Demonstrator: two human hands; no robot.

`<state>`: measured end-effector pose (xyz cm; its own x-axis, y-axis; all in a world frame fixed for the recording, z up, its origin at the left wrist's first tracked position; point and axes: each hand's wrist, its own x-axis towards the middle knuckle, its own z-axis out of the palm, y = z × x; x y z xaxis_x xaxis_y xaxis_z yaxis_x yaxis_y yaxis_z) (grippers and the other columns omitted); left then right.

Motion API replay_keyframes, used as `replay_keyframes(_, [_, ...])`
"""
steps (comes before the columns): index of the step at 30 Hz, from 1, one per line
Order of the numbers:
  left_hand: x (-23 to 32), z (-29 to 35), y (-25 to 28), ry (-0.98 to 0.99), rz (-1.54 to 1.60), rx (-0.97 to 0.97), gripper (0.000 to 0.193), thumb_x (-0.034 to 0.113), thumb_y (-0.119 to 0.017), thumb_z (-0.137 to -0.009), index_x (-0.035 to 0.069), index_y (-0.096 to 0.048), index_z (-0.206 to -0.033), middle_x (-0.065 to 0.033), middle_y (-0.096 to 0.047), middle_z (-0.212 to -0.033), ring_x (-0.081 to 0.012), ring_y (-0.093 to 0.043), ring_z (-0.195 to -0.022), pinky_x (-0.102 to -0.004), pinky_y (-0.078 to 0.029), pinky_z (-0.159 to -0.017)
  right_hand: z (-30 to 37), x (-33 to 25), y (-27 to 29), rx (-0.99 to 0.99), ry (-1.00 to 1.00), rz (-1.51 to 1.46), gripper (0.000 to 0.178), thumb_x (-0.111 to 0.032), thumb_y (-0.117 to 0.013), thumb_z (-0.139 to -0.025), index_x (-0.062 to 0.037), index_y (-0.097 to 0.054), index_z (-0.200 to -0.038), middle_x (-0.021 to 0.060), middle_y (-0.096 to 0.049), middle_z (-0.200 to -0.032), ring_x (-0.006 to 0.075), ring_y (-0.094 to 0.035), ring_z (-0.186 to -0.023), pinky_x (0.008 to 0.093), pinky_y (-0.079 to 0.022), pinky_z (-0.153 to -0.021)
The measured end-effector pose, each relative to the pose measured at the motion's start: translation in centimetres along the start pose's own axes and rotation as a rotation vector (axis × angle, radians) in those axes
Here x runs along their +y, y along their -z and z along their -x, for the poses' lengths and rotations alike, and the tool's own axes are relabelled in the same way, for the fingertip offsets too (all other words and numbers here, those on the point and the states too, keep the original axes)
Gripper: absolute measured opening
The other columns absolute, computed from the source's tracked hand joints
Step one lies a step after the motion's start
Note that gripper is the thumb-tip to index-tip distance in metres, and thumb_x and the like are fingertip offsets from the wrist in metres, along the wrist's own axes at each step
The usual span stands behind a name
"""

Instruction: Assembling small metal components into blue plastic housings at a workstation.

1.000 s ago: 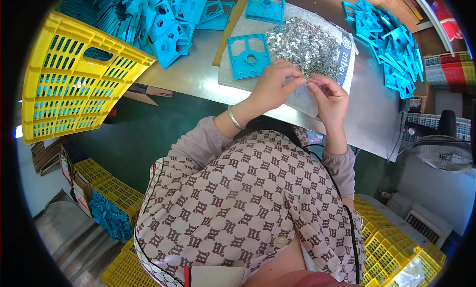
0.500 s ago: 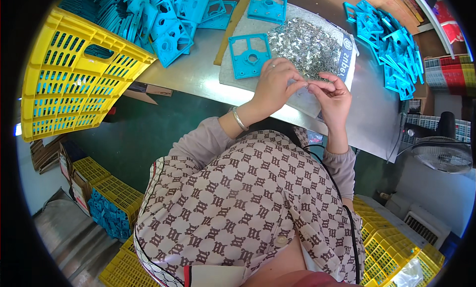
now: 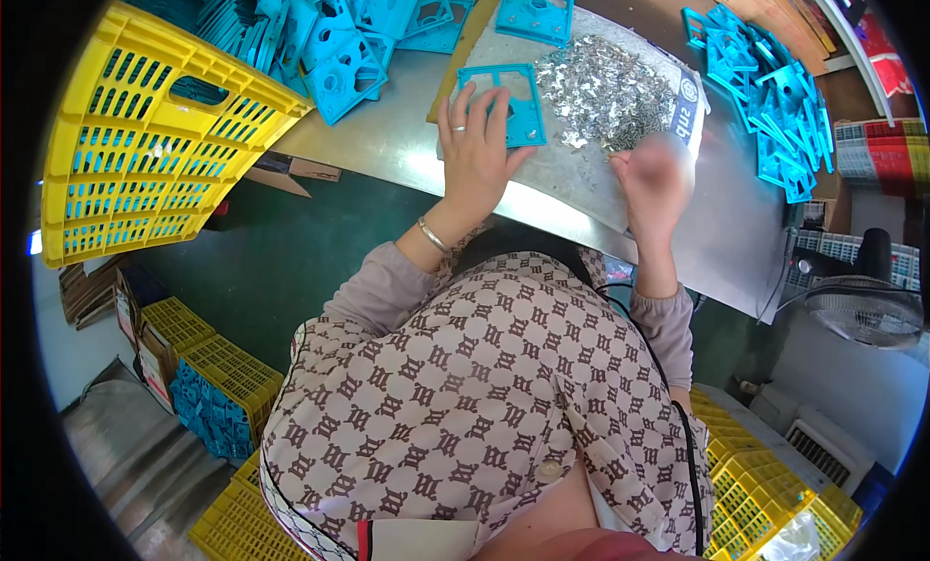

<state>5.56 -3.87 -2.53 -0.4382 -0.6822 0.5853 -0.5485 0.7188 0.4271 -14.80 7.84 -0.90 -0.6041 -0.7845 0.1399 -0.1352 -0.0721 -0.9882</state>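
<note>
The left hand is lying flat with its fingers spread on a square blue plastic frame with a round hole, in the upper middle of the picture. The frame is resting on a grey sheet on the shiny metal table. The right hand is blurry, so I cannot tell if it is pinching anything; it is sitting curled just below the pile of small silver metal bits. It looks like the person is holding the frame down and getting a metal bit. The next move probably needs a careful pinch on one small bit and a steady frame.
</note>
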Motion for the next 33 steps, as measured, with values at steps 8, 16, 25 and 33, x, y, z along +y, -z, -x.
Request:
replay_keyframes(8, [1.6,-0.6,1.8,-0.002,0.268,-0.034,0.089,0.018,-0.088,-0.065,-0.002,-0.044,-0.14,-0.0109,-0.065,-0.123,-0.0302,-0.057,-0.117,-0.0459,-0.044,-0.101,1.4,-2.2,-4.1,-0.137,0.403,0.323,0.032,0.0,-0.08,-0.079,-0.0001,-0.061,-0.105,0.0051,-0.074,-0.089,0.0155,-0.068,-0.09,0.0279,-0.052,-0.083])
replay_keyframes(16, [3.8,-1.8,3.8,-0.143,0.259,0.02,0.091,0.015,-0.085,-0.062,-0.002,-0.044,-0.141,-0.0083,-0.068,-0.12,-0.0283,-0.061,-0.109,-0.0401,-0.049,-0.088,1.5,-3.7,-5.1,-0.127,0.607,0.248,0.022,0.003,-0.081,-0.075,-0.003,-0.066,-0.09,0.0081,-0.072,-0.09,0.0224,-0.066,-0.079,0.0328,-0.052,-0.073])
replay_keyframes(25, [3.4,-1.8,3.4,-0.175,0.255,0.051,0.091,0.015,-0.086,-0.061,-0.001,-0.045,-0.14,-0.0079,-0.07,-0.118,-0.0278,-0.063,-0.106,-0.0399,-0.05,-0.088,1.4,-5.6,-3.9,-0.336,1.1,0.729,0.024,0.005,-0.073,-0.078,0.0059,-0.066,-0.101,0.0152,-0.071,-0.096,0.0272,-0.066,-0.077,0.0403,-0.053,-0.073])
replay_keyframes(33, [-1.2,-0.2,0.0,0.068,0.217,0.013,0.083,0.029,-0.087,-0.07,0.002,-0.046,-0.137,-0.0152,-0.06,-0.121,-0.035,-0.051,-0.12,-0.0525,-0.032,-0.107,-0.3,-1.7,1.1,-0.132,0.54,1.021,0.018,0.002,-0.071,-0.076,0.0028,-0.07,-0.094,0.0148,-0.066,-0.091,0.032,-0.063,-0.085,0.0404,-0.05,-0.079])
